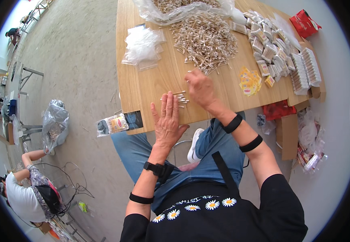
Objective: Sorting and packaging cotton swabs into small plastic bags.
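Note:
My left hand [167,121] lies flat near the table's front edge, its fingers stretched out over a small row of cotton swabs [181,98]. The swabs' white tips stick out to the right of those fingers. My right hand [202,89] is curled closed just above the table, slightly blurred, between that row and a large loose heap of cotton swabs [205,40]. A white tip shows at its fingertips, apparently a swab pinched there; the rest of it is hidden.
Clear plastic bags [143,46] lie left of the heap. To the right are yellow cards [250,81] and many packed swab bundles [269,48]. One swab packet [116,123] sits at the front left corner. A cardboard box [290,131] stands below the right side. A co-worker [27,193] sits at left.

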The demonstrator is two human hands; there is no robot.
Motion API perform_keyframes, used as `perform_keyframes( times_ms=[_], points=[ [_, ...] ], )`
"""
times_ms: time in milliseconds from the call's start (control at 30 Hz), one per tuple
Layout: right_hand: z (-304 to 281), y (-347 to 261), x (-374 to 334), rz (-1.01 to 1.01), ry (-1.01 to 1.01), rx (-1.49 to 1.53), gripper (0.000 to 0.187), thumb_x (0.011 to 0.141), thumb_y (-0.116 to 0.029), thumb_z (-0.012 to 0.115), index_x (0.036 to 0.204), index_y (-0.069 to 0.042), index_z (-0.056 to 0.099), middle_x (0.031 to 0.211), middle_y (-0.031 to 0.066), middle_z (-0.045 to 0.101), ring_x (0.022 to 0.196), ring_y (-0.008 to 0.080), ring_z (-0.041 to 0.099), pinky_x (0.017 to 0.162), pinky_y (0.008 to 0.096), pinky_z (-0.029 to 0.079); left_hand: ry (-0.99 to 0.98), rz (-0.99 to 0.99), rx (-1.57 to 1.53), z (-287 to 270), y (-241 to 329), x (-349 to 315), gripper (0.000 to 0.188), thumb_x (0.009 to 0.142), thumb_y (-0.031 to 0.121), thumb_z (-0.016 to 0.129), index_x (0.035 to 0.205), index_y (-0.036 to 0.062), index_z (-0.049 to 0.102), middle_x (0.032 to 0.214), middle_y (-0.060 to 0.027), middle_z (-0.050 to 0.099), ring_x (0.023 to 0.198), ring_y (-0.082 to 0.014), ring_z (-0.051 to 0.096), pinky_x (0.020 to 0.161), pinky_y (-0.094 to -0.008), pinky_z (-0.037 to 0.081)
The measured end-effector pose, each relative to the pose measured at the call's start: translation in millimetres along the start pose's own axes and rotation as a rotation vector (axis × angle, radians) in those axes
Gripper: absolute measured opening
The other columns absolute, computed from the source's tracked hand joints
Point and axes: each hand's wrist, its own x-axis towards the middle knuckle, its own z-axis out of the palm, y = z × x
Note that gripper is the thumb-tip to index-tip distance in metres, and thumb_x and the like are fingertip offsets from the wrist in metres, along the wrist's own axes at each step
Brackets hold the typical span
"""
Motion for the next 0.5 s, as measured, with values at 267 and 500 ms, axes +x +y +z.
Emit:
perform_keyframes(
  times_ms=[267,500],
  points=[
    [-0.2,25.5,18.4,-0.093,0.01,-0.239,0.003,0.08,-0.003,0.065,0.081,-0.004,0.067,0.091,0.016,0.062,0.079,0.0349,0.068,0.07,0.0451,0.056,0.004,-0.003,0.012,3.7,-2.3,9.0,0.127,0.059,0.052,0.088,0.157,0.0019,0.024,0.166,-0.0139,0.021,0.155,-0.0293,0.015,0.123,-0.0592,0.003],
    [19.7,-19.4,13.6,-0.074,-0.119,-0.092,0.004,0.077,-0.006,0.067,0.079,-0.004,0.063,0.088,0.0156,0.062,0.079,0.0366,0.068,0.069,0.0463,0.055,0.075,0.008,0.025,7.6,-1.8,10.0,0.122,0.061,0.052,0.087,0.156,0.0022,0.029,0.165,-0.0141,0.023,0.155,-0.0284,0.016,0.122,-0.0602,0.004]
  ],
)
